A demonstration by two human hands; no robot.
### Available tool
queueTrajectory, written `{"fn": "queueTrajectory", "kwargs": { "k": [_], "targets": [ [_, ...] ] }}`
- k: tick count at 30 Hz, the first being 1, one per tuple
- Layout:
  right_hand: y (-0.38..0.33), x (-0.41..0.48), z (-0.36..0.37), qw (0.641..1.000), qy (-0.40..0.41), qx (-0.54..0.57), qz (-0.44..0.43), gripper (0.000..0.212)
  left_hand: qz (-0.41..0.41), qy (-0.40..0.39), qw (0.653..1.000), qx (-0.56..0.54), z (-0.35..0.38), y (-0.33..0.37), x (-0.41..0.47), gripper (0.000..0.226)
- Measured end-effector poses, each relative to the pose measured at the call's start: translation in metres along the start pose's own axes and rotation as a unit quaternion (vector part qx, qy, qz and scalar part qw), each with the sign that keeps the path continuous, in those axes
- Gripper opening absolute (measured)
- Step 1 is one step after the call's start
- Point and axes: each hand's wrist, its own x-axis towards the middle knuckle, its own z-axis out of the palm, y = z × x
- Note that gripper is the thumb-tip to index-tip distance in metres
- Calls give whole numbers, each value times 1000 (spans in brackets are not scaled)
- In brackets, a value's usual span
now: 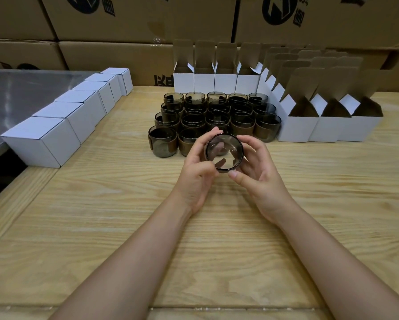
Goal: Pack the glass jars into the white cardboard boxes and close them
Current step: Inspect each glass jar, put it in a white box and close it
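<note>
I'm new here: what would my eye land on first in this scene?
First, the glass jar held above the table's centre between the left hand and right hand. Just behind it stands a tight block of smoky jars, with a row of closed white boxes along the left and open white boxes, flaps up, at the back and right.

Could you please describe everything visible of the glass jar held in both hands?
The jar is a short, round cylinder of clear, smoky dark-tinted glass. It looks empty, and fingers show through it. It is tipped so one round end faces the camera, held above the wooden table just in front of the other jars. The left hand grips its left side, the right hand its right.
</note>
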Motion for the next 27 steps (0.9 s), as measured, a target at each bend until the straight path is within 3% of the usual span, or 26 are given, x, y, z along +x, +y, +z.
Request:
{"fn": "queueTrajectory", "kwargs": {
  "k": [9,16,21,27],
  "targets": [
    [1,0,-4,1000,-11,-15,4,62,22,-1,998,57,0,2,-1,73],
    [2,0,-6,999,21,-46,17,49,21,-5,983,181,-7,-5,3,71],
    [9,2,-9,994,43,-93,36,36,31,-1,927,373,-14,-8,0,62],
    [16,2,-13,987,42,-140,68,44,32,9,885,464,-19,-8,2,49]
  ]
}}
